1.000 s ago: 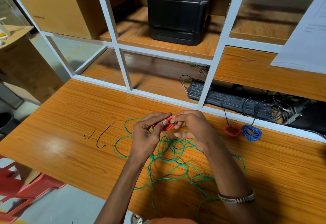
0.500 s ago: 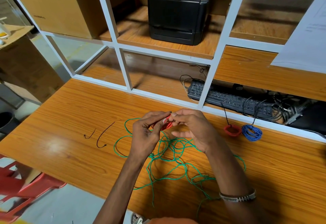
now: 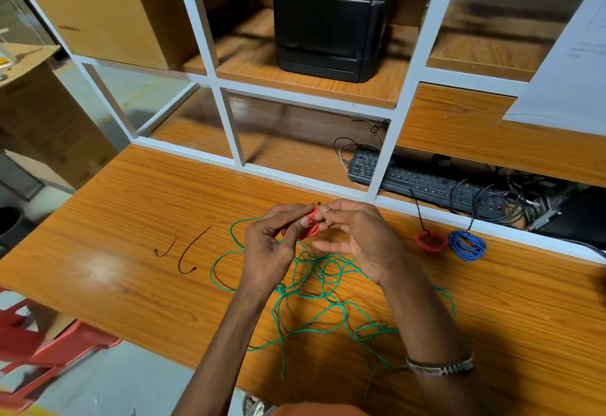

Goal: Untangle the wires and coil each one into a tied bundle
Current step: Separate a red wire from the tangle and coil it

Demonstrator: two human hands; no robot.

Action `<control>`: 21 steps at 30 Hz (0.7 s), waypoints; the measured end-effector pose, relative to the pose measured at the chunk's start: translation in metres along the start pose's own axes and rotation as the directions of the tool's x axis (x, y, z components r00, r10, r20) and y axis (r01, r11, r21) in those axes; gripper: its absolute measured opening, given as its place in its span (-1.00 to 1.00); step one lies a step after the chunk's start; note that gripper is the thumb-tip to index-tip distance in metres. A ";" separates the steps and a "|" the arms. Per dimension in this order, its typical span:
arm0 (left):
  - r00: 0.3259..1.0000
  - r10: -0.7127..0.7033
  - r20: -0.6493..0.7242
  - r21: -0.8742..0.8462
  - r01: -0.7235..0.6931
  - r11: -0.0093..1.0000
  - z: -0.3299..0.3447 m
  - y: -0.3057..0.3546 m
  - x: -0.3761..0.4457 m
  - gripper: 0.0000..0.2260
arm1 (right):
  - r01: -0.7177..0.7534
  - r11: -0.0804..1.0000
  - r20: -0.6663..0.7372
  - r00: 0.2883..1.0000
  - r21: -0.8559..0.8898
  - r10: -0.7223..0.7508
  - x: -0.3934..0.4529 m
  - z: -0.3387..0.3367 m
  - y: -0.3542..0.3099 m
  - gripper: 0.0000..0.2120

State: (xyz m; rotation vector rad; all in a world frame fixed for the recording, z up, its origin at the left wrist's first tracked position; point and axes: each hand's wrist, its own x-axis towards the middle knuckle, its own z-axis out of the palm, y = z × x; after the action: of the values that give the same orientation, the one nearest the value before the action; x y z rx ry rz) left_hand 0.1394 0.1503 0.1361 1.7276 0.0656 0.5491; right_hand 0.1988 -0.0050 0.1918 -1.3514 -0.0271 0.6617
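Red wire, wound into a small coil (image 3: 303, 230), is held above the desk (image 3: 131, 219) between both hands. It is pinched by the curled thumb and fingers of the left hand (image 3: 267, 247), while a thin dark tie end standing up from the coil's top is pinched by the thumb and forefinger of the right hand (image 3: 355, 242), whose other fingers are spread loosely. The tie's axis runs upward and away from the fingertips, so the next tightening is judged to turn on the right hand, which meets the left at the coil.

Below and slightly toward the right hand, the green wire (image 3: 328, 288) is left loose and tangled on the desk, nearer to the wrists than to the fingertips. Well beyond the right hand, a finished red bundle (image 3: 431, 241) and a blue bundle (image 3: 467, 245) are laid side by side. Two spare black ties (image 3: 191, 253) are seen beyond the left hand.
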 end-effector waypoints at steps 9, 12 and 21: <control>1.000 0.003 0.022 0.025 -0.003 1.000 0.001 -0.001 -0.004 -0.76 | -0.051 0.998 -0.053 0.997 -0.043 0.048 -0.001 0.000 -0.003 -0.88; 1.000 0.023 0.020 0.033 -0.024 0.999 0.003 0.001 -0.005 -0.78 | -0.070 0.996 -0.085 0.994 -0.055 0.065 0.000 0.000 -0.004 -0.92; 0.999 -0.010 -0.031 0.001 0.010 1.000 0.005 -0.002 -0.003 -0.79 | -0.082 0.994 -0.110 0.991 -0.071 0.074 -0.001 -0.002 -0.003 -0.90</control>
State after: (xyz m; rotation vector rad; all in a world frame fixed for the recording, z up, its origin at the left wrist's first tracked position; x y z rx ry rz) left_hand 0.1391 0.1447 0.1328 1.7194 0.0973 0.5688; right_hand 0.1995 -0.0073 0.1949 -1.4650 0.0887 0.6586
